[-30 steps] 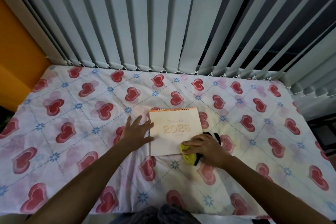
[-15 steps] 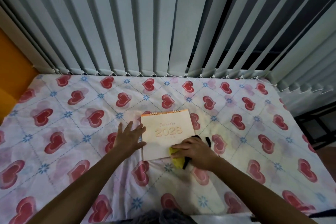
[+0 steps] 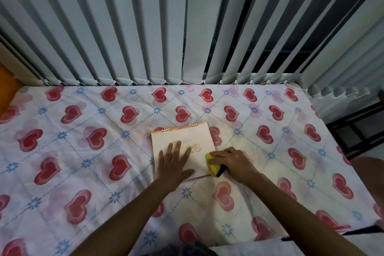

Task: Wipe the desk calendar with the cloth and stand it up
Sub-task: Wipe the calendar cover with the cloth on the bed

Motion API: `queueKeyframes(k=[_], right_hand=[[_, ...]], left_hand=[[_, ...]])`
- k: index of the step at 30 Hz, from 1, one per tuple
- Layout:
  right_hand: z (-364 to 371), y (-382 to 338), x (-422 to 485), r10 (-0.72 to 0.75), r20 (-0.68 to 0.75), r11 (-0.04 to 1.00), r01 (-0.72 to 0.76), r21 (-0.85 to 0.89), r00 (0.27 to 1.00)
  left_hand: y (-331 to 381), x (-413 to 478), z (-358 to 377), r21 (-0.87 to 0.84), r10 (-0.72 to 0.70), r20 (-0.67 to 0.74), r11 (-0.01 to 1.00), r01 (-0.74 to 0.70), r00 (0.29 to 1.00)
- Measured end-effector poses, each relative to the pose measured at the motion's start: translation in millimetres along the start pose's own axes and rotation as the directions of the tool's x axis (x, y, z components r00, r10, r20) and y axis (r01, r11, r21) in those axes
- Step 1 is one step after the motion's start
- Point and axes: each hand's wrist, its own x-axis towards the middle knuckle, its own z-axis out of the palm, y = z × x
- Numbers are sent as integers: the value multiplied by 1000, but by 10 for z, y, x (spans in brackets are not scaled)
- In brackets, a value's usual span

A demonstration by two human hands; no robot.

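Note:
A pale orange spiral-bound desk calendar [image 3: 182, 138] lies flat on the heart-print sheet [image 3: 83, 151], its binding on the far edge. My left hand [image 3: 173, 165] rests flat on the calendar's cover with fingers spread, hiding part of the printed year. My right hand [image 3: 230, 162] is closed on a bunched yellow cloth [image 3: 212, 165] with a black trim, pressed at the calendar's right edge near its lower corner.
Grey vertical blinds [image 3: 145, 27] hang right behind the far edge of the sheet-covered surface. An orange wall [image 3: 8, 87] shows at the far left. A dark frame [image 3: 353, 129] stands off the right edge.
My left hand slid from the calendar's left edge onto its cover. My right hand with the cloth shifted from the lower right corner to just off the right edge.

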Motion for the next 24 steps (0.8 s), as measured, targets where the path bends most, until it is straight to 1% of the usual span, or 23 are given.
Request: queueKeyframes(k=[4,7,10,13,16,18,20,22,24], right_hand=[[-155,48,478,134,15,991,-133,-32,991],[-240,55,840,226,-4,974,-226,-26,974],[-262,51,993,281,-8,960,-281,-20,960],[-231,10,856,271,4,959,-269,-93,963],[-157,-48,514,239,50,965,-231,-124,970],[-81,-77,232,218,73,972,-209,-112,973],[-19,-94,-4,205,65,977,-200,-75,977],[6,-92,-97,190,62,980,-185,-77,980],[-34,-97,-35,178,71,978,-168,-123,982]], left_hand=[[-11,24,41,-17,-1,13,1000,1,1000],[-10,25,53,-30,0,-20,1000,-1,1000],[-5,18,58,-13,-10,-26,1000,10,1000],[10,12,46,8,-28,-19,1000,28,999],[12,-2,35,-13,-23,-28,1000,23,999],[5,0,32,-15,-11,-44,1000,10,999],[9,-9,17,-8,-22,-9,1000,21,1000],[3,-17,-28,-20,5,12,1000,-5,1000],[-15,-93,-159,-105,65,-32,992,-68,997]])
